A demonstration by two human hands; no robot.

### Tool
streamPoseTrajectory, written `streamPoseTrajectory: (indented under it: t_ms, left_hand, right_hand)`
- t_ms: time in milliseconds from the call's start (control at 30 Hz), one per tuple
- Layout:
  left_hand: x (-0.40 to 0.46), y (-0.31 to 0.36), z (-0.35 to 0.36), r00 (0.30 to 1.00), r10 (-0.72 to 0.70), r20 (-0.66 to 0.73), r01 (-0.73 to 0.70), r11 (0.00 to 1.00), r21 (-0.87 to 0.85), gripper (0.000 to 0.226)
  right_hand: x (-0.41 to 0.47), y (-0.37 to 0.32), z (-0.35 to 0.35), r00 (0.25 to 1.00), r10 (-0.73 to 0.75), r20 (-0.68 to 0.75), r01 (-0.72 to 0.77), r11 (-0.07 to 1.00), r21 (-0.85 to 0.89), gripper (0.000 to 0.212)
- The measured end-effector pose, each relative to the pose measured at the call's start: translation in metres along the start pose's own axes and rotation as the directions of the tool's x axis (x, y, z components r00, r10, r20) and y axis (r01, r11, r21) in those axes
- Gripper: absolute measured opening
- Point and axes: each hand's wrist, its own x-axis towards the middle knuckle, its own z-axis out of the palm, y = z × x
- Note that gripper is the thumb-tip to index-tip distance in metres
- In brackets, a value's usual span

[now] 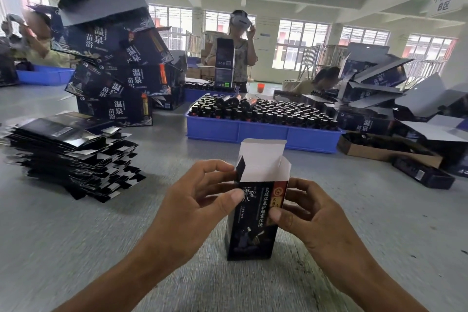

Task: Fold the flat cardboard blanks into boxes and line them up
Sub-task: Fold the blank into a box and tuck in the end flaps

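Observation:
A small dark printed cardboard box (253, 220) stands upright over the grey table, its white top flaps open and pointing up. My left hand (195, 200) grips its left side, thumb on the front face, fingers by the left top flap. My right hand (309, 213) grips its right side, thumb pressed on the front edge. A tall stack of flat dark cardboard blanks (73, 154) lies on the table to the left.
A blue tray (263, 134) packed with dark bottles sits behind the box. Large dark cartons (114, 63) pile up at the back left, more open cartons (374, 99) at the right. A brown tray (387, 149) lies right. People stand and sit beyond.

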Motion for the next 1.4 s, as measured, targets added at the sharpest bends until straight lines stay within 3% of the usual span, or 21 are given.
streamPoseTrajectory:
  t_ms: [200,433,600,833,1200,1400]
  left_hand:
    - [-0.001,-0.001,0.000,0.999,0.048,0.024,-0.050,0.992,0.119,0.038]
    - [-0.002,0.002,-0.002,0.998,0.058,0.004,-0.057,0.958,0.281,0.035]
    - [-0.001,0.001,-0.004,0.999,0.038,0.015,-0.040,0.959,0.280,0.035]
    - [-0.001,0.002,-0.004,0.999,0.019,0.028,-0.025,0.967,0.254,0.033]
    - [0.000,0.003,-0.002,1.000,0.001,0.026,-0.003,0.998,0.065,0.028]
    - [0.002,0.003,-0.004,1.000,0.009,0.025,-0.011,0.996,0.092,0.027]
  right_hand:
    - [-0.002,-0.002,0.002,0.999,-0.042,0.026,0.043,0.999,-0.027,0.049]
    - [-0.006,-0.008,0.004,0.995,-0.086,0.040,0.089,0.993,-0.083,0.069]
    - [-0.008,-0.010,0.004,0.990,-0.130,0.061,0.136,0.985,-0.108,0.072]
    - [-0.006,-0.013,0.003,0.981,-0.189,0.050,0.192,0.980,-0.052,0.056]
    - [-0.008,-0.019,0.002,0.967,-0.248,0.054,0.254,0.953,-0.163,0.039]
    - [-0.010,-0.023,0.001,0.972,-0.227,0.065,0.236,0.950,-0.205,0.036]
